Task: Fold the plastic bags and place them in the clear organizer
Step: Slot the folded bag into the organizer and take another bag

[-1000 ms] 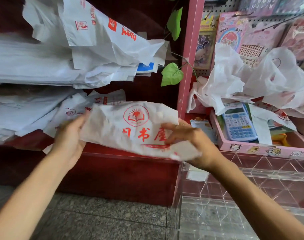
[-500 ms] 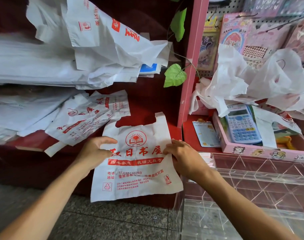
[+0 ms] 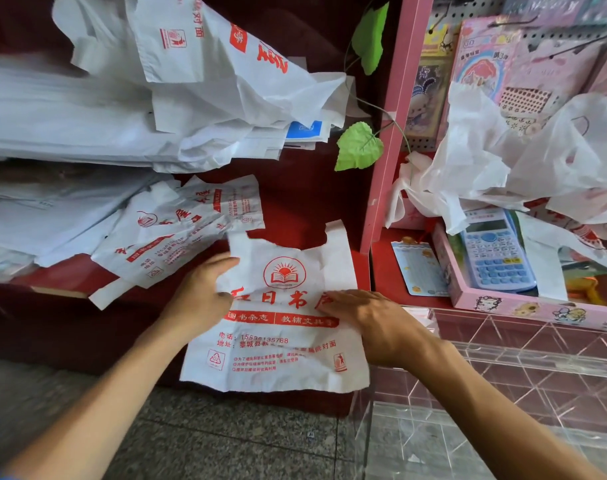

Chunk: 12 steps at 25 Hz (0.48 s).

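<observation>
A white plastic bag with red print lies spread on the front edge of the red shelf, its lower half hanging over the edge. My left hand holds the bag's left edge, thumb on top of it. Flat on the bag's right side lies my right hand, fingers straight and pressing it down. The clear organizer, with its diagonal dividers, stands at the lower right beside my right forearm. More printed bags lie loose on the shelf to the left.
Stacks of white bags fill the upper left shelf. A pink upright divides the shelves. At the right, crumpled bags lie over a pink tray holding a blue calculator. Grey stone floor lies below.
The bag went from bunched in the air between both hands to spread out flat over the shelf edge. My right hand has slid further onto it, and my left hand has moved to its left edge.
</observation>
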Motion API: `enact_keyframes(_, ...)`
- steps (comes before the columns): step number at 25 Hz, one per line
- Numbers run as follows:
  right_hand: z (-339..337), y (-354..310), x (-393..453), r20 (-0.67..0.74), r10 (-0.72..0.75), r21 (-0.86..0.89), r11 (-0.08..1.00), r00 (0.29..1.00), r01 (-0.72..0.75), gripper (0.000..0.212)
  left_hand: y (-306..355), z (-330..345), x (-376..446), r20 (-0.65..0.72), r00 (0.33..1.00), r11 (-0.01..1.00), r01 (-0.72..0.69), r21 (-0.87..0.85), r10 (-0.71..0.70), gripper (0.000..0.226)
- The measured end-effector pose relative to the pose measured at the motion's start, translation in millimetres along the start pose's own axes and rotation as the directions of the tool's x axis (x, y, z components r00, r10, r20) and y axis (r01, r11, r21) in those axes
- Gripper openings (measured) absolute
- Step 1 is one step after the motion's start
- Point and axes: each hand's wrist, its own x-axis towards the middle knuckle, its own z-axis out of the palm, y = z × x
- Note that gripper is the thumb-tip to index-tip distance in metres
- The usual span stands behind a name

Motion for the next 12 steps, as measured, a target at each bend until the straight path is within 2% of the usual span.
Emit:
enact_keyframes(2,0,-1,0,0.01,0.022,0.001,1.0,1.0,-0.022,0.068,7,4,-6,-0.004,0.964,0.944,-0.259,0.203,0.265,0.069)
enact_keyframes(4,-1,-2,1,0.035,0.048,-0.025,0.999,0.998,-0.047,0.072,12,6,-5,-0.05,0.932,0.906,-0.335,0.26,0.359,0.069)
enact_keyframes(9,3,-10,1,0.103,0.097,-0.055,0.994,0.99,-0.092,0.083,5,4,9,-0.236,0.907,0.907,-0.265,0.326,0.35,0.072)
enact_keyframes(11,5,-12,3,0.131,0.099,-0.064,0.994,0.987,-0.091,0.083,3,5,11,-0.203,0.938,0.937,-0.224,0.269,0.283,0.065)
enact_keyframes(12,4,-13,3,0.141,0.1,-0.063,0.994,0.985,-0.091,0.086,0,7,12,-0.15,0.97,0.962,-0.156,0.224,0.192,0.059)
